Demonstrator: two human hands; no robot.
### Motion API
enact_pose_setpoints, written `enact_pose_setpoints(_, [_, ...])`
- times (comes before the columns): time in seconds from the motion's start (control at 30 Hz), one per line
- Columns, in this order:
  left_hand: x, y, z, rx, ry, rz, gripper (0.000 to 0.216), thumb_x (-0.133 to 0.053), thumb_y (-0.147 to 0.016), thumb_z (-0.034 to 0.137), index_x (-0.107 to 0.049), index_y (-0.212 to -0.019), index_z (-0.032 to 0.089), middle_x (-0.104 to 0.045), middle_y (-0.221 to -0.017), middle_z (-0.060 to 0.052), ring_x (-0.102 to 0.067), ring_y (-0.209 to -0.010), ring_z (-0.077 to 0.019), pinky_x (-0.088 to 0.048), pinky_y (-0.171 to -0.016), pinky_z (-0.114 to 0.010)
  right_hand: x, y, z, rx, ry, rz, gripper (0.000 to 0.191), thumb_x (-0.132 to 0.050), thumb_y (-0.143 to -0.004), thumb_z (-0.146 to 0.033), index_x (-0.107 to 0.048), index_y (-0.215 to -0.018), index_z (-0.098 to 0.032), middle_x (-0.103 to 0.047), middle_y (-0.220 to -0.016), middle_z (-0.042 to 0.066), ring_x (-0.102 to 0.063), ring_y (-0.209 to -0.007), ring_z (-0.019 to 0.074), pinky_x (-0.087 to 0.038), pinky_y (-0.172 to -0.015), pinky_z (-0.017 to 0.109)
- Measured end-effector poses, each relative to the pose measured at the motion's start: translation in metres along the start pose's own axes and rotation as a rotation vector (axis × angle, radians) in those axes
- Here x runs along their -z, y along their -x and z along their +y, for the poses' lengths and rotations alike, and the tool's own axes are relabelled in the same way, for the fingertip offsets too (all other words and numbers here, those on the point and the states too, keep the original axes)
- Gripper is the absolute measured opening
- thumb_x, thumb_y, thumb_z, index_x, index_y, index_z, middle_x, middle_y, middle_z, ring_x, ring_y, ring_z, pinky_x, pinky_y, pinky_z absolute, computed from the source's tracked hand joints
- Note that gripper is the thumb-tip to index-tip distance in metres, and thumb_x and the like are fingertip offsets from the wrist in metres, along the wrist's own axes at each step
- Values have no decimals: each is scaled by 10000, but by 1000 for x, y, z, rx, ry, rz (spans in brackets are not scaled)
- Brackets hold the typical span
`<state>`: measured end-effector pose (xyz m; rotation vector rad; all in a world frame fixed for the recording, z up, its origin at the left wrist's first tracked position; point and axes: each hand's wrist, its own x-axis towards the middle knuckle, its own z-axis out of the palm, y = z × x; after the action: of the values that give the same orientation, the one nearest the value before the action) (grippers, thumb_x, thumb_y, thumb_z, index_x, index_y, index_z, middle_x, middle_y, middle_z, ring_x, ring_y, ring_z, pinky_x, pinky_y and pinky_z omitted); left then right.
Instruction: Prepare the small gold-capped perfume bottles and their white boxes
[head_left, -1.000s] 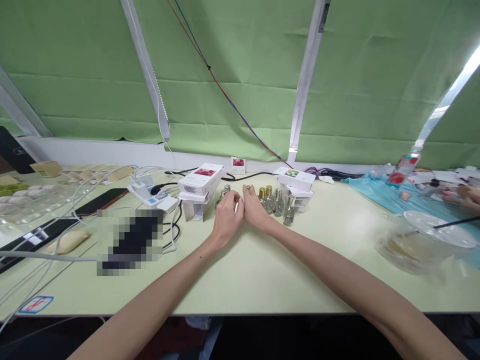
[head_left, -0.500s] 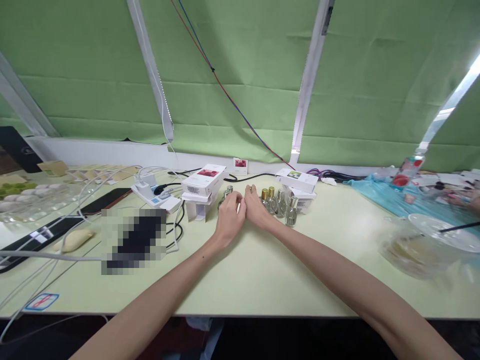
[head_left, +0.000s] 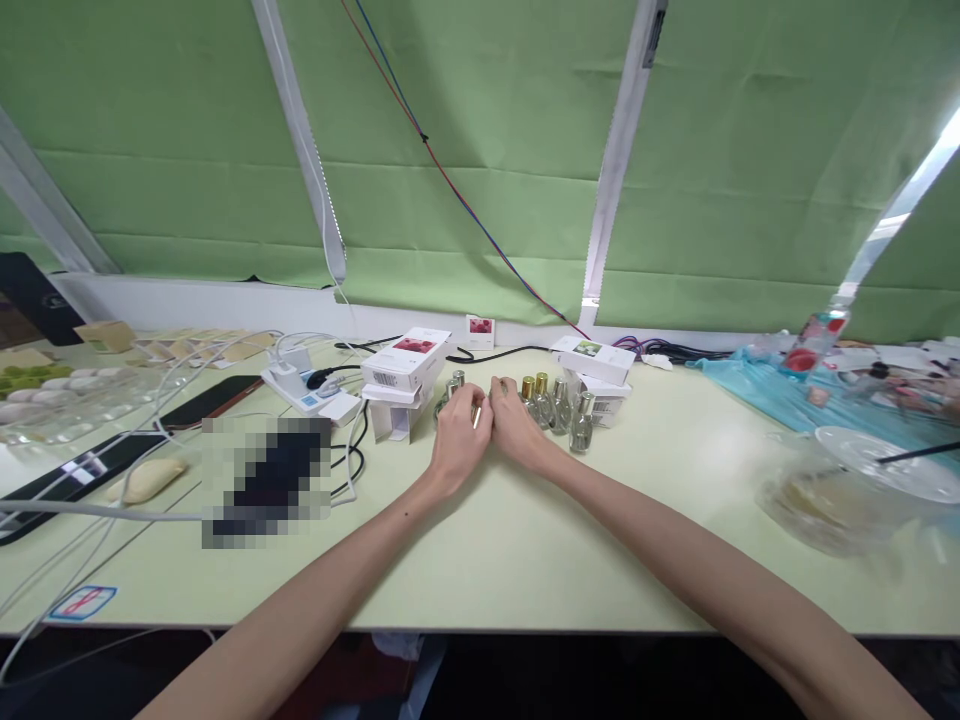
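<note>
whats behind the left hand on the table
Glass bottles with silver caps stand just behind the left hand; its fingers hide their lower parts and anything under it.

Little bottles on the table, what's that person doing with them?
A person has both hands together near the back of the pale green table. The left hand pinches a small shiny piece, and the right hand meets it fingertip to fingertip; I cannot tell what the piece is. Small glass bottles with gold and silver caps stand just right of the hands, with white boxes on both sides.
</note>
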<state>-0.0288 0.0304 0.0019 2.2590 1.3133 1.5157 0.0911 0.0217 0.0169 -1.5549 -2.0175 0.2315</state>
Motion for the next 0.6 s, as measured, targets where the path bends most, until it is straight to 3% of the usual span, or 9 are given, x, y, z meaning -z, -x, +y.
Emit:
enact_pose_setpoints(0.2, [0,-1,0,17,9,-5,74,-462,-934,225,-521,-890,217,-629,-874,-37,-589,-796,-178,-455,-739,-307,-1,15,2,75,-15,45,358,-346,-984,-166,-442,-1329,-150,-451,-1339,192,-635,-1043,251,-531,-872,391])
enact_pose_setpoints(0.33, [2,0,2,29,15,-28,79,-460,-936,236,-508,-875,219,-629,-862,-33,-584,-785,-177,-454,-727,-304,1,30,2,135,-42,51,406,-345,-970,-128,-407,-1369,-165,-438,-1364,180,-644,-998,225,-543,-867,398])
enact_pose_setpoints(0.6, [1,1,-1,33,6,-90,86,-452,-940,250,-523,-903,219,-644,-847,-27,-592,-754,-180,-445,-719,-313,6,51,9,213,-5,84,469,-382,-984,-174,-335,-1450,-141,-396,-1427,201,-617,-1129,266,-563,-906,434])
